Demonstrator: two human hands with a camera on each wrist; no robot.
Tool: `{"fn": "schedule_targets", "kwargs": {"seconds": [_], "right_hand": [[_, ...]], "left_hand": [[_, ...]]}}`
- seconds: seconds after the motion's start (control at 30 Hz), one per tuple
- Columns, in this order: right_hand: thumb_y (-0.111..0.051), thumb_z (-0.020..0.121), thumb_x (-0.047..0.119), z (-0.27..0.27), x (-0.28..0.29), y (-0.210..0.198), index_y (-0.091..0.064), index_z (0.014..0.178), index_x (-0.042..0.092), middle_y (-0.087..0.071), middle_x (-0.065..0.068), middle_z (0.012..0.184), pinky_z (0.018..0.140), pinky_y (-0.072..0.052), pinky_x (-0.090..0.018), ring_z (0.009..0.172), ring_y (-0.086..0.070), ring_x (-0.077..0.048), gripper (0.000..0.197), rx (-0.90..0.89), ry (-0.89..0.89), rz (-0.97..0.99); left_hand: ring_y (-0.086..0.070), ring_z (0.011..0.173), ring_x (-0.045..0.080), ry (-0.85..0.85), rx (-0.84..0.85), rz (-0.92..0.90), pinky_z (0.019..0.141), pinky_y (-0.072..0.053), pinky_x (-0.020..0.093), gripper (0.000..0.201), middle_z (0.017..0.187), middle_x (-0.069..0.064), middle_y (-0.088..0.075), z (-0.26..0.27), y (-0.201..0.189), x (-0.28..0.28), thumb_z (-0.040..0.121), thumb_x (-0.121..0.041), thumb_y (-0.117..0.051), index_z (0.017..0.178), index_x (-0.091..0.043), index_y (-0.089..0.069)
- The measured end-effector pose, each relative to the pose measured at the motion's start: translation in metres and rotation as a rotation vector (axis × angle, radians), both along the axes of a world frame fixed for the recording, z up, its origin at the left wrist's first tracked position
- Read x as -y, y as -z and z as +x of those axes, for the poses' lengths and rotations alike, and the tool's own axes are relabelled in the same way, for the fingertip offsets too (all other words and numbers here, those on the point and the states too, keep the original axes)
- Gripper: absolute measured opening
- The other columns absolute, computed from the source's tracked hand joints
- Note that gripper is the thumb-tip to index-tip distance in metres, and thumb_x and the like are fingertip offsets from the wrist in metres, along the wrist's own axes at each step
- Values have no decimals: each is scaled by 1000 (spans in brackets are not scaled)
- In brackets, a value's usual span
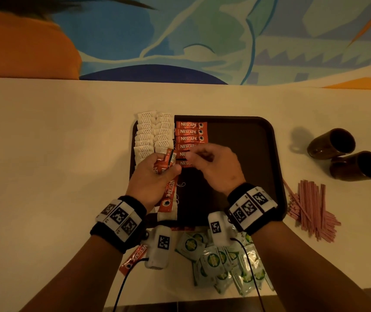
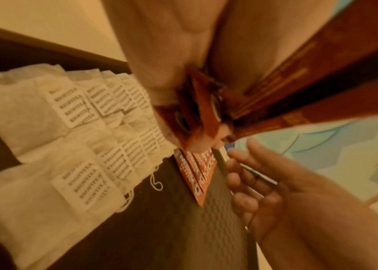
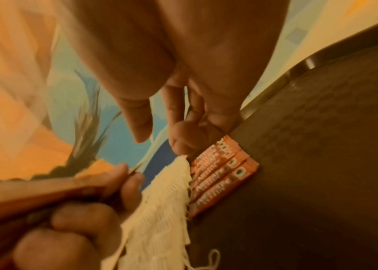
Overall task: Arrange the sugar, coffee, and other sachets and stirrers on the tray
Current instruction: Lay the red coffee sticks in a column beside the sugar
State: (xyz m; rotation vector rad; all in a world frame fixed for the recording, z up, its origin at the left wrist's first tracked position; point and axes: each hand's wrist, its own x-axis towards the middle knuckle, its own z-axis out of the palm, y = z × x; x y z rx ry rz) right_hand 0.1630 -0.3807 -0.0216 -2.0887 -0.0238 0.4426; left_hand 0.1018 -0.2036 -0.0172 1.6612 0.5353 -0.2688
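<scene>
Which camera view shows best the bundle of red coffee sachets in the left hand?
The left wrist view: the bundle of red coffee sachets fans out close under the left hand. The head view shows only its ends past the fingers. The right wrist view shows it blurred, edge-on.

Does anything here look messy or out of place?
Yes: two dark brown mugs lie tipped on their sides right of the dark tray, and one red coffee sachet lies alone, askew, on the white table.
</scene>
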Motion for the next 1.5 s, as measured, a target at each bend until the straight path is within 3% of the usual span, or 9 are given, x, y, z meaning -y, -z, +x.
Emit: {"fn": "schedule_targets", "kwargs": {"seconds": [0.1,0.23,0.4,0.5,0.73,0.87,1.0,1.33,1.5], "right_hand": [[-73,88,54,2,0,-4,-74,116,32,-74,9,102,71,-49,-26,80,-64,-1,35,-82,-85,80],[-79,89,31,2,6,-11,-77,98,24,-76,-1,89,63,-48,-27,69,-64,-5,12,-110,-106,173],[-77,91,17,-1,32,-24,-73,95,11,-73,-14,84,55,-52,-28,64,-64,-18,8,-134,77,268],[-77,90,13,-3,43,-28,-69,99,8,-74,-11,84,51,-52,-27,61,-66,-17,13,-138,175,275],[-76,91,22,-11,45,-28,-70,95,13,-70,-4,71,43,-44,-25,52,-58,-16,12,-220,225,227],[-79,89,27,-15,48,-29,-73,96,6,-71,-6,75,46,-45,-24,56,-59,-17,23,-284,142,283],[-82,85,15,-14,57,-32,-74,101,7,-74,-11,77,48,-47,-23,57,-60,-17,19,-327,22,272],[-72,95,28,-16,50,-22,-77,92,10,-64,-2,66,46,-40,-19,50,-49,-10,19,-371,243,282],[-73,93,34,-19,48,-17,-78,88,20,-69,1,75,54,-46,-21,63,-57,-9,15,-333,216,206]], "left_hand": [[-73,89,13,143,29,-6,89,-58,44,23,98,-3,-76,1,-10,9,87,-30,-77,107,-24,-67],[-73,89,21,303,29,-53,86,-58,51,23,98,1,-76,-1,-17,15,87,-31,-77,107,-26,-68],[-74,84,21,308,0,-75,76,-60,40,31,98,2,-77,-7,-20,12,84,-32,-78,112,-25,-66],[-74,87,23,297,35,-65,74,-61,33,25,99,2,-76,-11,-21,11,88,-24,-76,111,-24,-66],[-71,90,6,354,102,-1,81,-58,29,23,104,-13,-72,-14,-17,16,86,-28,-77,106,-33,-67],[-71,85,13,254,69,15,80,-58,34,13,96,-4,-74,-13,-9,15,88,-28,-76,99,-31,-70],[-71,79,13,180,8,-49,72,-55,33,15,97,2,-76,-10,-6,11,88,-24,-77,101,-23,-70],[-66,68,14,216,-43,-78,62,-55,29,12,93,7,-73,-8,-5,11,89,-27,-74,101,-23,-71],[-67,73,13,257,-12,-4,74,-57,38,6,90,0,-74,-7,-3,8,88,-29,-76,92,-27,-72]]}}
